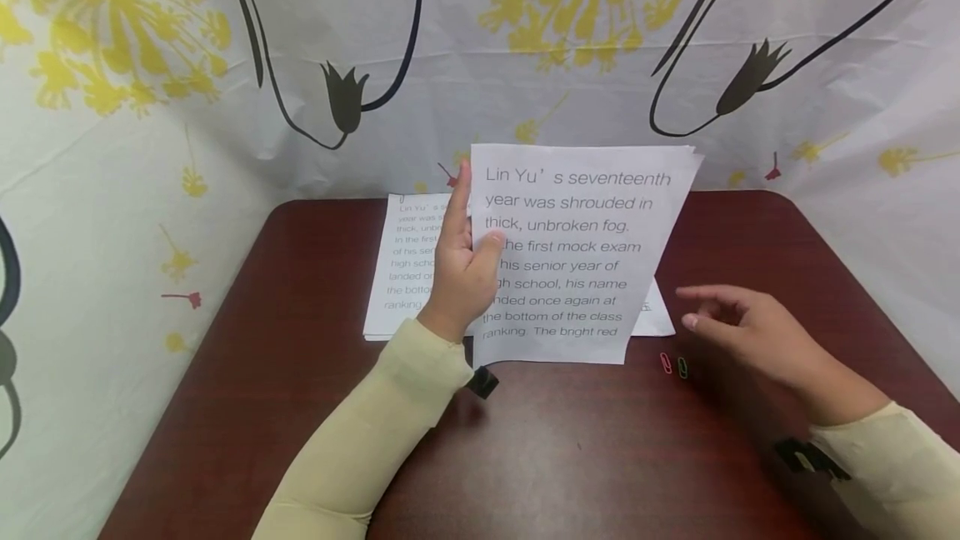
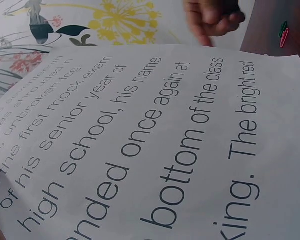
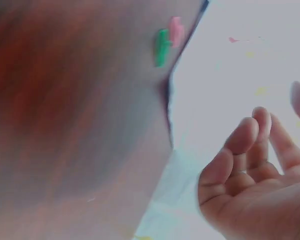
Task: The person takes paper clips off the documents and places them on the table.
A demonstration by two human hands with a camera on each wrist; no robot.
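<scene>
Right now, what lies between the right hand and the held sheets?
Head view: only bare table between the right hand and the sheets; paper clips lie just nearer.

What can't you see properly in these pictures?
- Head view: the left hand covers the start of several lines on the held sheet.
- Head view: that sheet hides the right side of the flat papers on the table.
- Left wrist view: the frame's edges cut off the text.
- Right wrist view: blurred; the red paper clip and green paper clip are smears beside the right hand.
</scene>
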